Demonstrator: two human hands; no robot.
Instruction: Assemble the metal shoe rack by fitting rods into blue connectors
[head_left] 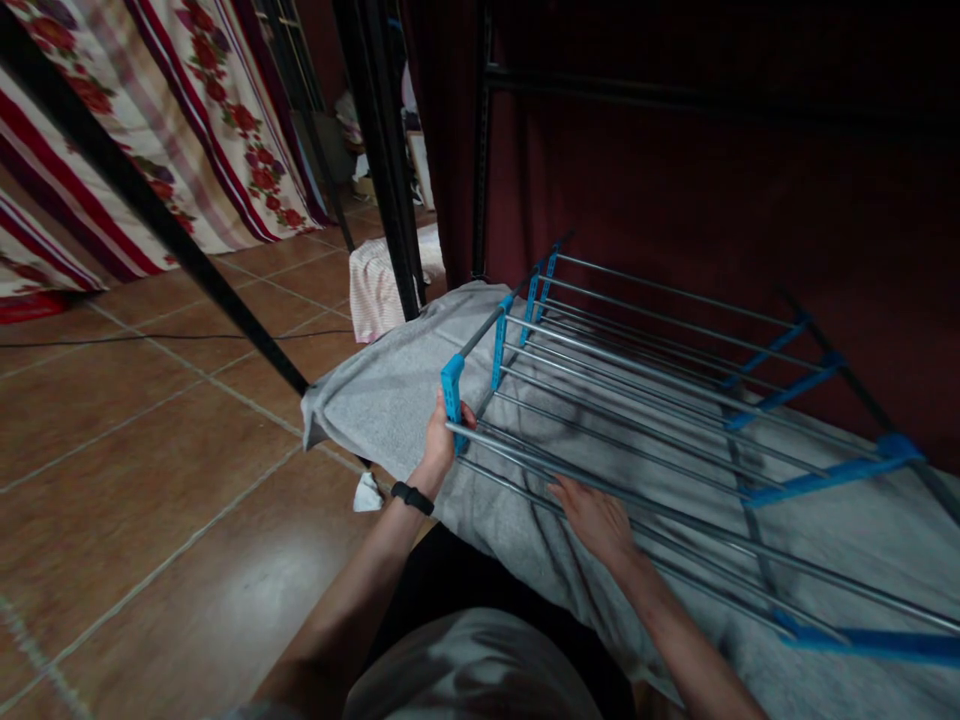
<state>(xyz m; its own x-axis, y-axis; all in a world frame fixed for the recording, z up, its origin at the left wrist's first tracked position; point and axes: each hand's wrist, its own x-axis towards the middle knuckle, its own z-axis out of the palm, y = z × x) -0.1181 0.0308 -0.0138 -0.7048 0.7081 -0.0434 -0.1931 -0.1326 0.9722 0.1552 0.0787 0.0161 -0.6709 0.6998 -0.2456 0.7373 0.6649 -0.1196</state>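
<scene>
A folding drying rack (652,385) with metal rods and blue plastic brackets stands on a grey cloth-covered surface (390,405). My left hand (441,435), a black band on its wrist, is closed around the blue bracket (452,390) at the rack's near left corner. Lower right of it, my right hand (596,515) is at the front rods, back of the hand upward. Its fingers look bent at the rods, partly hidden by the thick upper one. The rack's right end shows more blue brackets (825,480) and dark legs.
Black metal posts (382,150) rise at the left and back, one slanting across the left side. Behind the rack hangs a dark red curtain (675,180). A floral curtain (187,120), tiled floor (150,430), black cable (172,337) and crumpled white piece (367,493) are at left.
</scene>
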